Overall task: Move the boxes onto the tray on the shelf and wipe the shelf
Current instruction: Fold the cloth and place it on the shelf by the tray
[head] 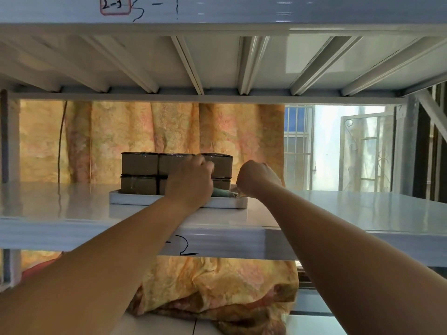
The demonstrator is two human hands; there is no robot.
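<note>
Forearms (96,262) cross the shelf (60,204) edge. The left grip (188,180) curls on the boxes (140,165) stacked in the tray (135,200). The right grip (256,177), at its 3 o'clock, seems clenched on the green cloth (222,192). Best steady the stack while wiping around.

A yellow floral curtain (169,131) hangs behind, a barred window (298,151) to its right. A dark cord (61,143), perhaps a cable, hangs left. A red-boxed label (115,5) reads 2-3.
</note>
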